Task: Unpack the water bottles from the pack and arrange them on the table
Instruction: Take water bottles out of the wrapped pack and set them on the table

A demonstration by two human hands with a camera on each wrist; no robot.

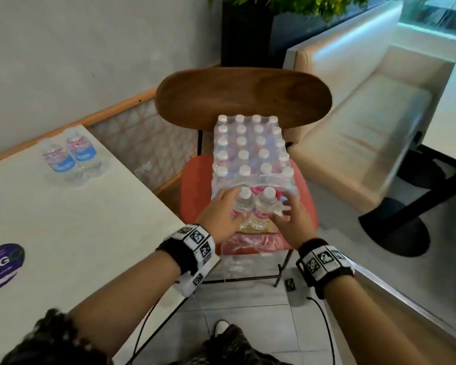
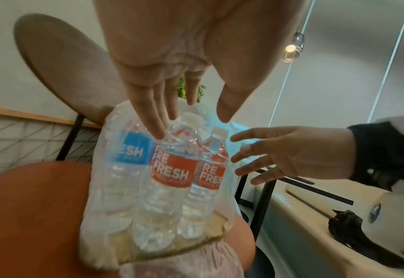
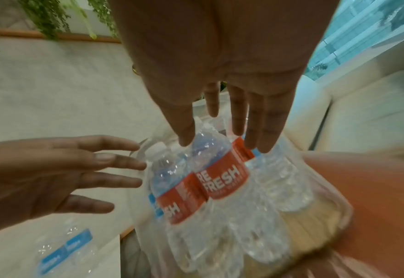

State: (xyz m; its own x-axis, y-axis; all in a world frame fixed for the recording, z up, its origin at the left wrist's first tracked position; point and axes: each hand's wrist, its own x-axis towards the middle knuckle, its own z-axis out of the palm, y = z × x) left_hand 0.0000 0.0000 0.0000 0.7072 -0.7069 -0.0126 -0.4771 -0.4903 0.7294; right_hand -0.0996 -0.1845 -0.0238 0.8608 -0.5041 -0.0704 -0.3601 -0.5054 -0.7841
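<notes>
- Two exposed water bottles stand upright at the near, torn-open end of the shrink-wrapped pack on the chair seat.
- Left hand, fingers spread, flanks the left bottle; it holds nothing.
- Right hand, equally spread and near, flanks the right one.
- Two bottles already stand near the table's far edge.

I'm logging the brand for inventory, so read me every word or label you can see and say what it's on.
"RE FRESH": red label of the left exposed bottle.
"RE FRES", cut off: right exposed bottle.
"ESH": blue label inside the pack.
"ayG": purple sticker on the table.
Smaller label print: blurred.
</notes>
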